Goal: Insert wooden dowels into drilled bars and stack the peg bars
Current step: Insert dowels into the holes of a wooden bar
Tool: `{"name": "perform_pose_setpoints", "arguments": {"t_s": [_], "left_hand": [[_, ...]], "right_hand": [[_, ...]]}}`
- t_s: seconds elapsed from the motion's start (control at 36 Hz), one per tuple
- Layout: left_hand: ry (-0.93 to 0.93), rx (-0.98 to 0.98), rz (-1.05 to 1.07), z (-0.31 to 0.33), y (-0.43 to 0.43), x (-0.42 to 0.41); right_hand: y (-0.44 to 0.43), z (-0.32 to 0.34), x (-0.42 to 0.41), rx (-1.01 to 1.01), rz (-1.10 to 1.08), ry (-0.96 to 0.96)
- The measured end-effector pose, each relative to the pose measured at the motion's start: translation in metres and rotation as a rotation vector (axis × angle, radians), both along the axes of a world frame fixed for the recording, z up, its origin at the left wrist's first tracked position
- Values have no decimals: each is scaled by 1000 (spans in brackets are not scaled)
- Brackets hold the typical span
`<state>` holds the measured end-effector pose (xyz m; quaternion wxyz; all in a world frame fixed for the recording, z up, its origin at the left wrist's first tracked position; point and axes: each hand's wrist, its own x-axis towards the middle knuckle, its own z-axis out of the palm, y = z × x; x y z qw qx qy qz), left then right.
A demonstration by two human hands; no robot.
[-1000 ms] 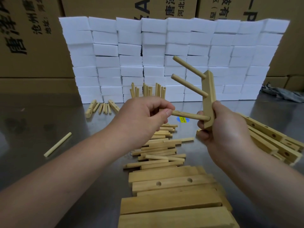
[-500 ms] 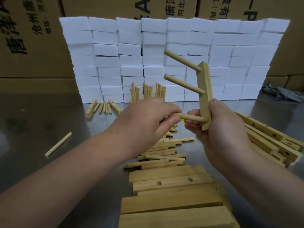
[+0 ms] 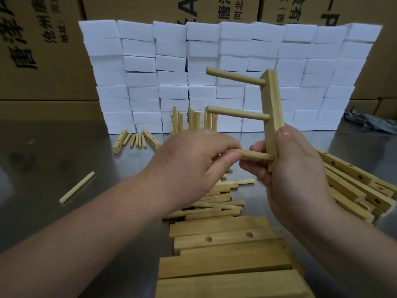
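The last hole was being filled.
The left hand [image 3: 189, 166] pinched a short round wooden dowel [image 3: 255, 155], its tip in the lowest hole of the pale drilled bar [image 3: 271, 112] that the right hand [image 3: 294, 168] gripped upright above the steel table [image 3: 64, 147]; a straight push should seat it.

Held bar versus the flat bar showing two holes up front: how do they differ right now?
The held bar stands upright in the right hand; the flat bar lies on the table, untouched. The held bar carries three dowels, the left hand pinching the lowest dowel; the flat bar's two visible holes are empty. Both are pale drilled wood.
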<state>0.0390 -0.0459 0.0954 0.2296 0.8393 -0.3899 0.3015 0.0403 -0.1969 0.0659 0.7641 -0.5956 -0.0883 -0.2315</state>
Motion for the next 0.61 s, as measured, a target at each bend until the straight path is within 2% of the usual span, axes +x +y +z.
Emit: {"name": "perform_pose_setpoints", "arguments": {"t_s": [0.19, 0.47, 0.61], "left_hand": [[164, -27, 52, -8, -4, 0], [272, -38, 58, -8, -3, -1], [418, -74, 79, -5, -2, -3]], "right_hand": [[0, -3, -2, 0, -46, 1], [2, -1, -6, -10, -87, -10], [6, -4, -7, -49, -121, -10]]}}
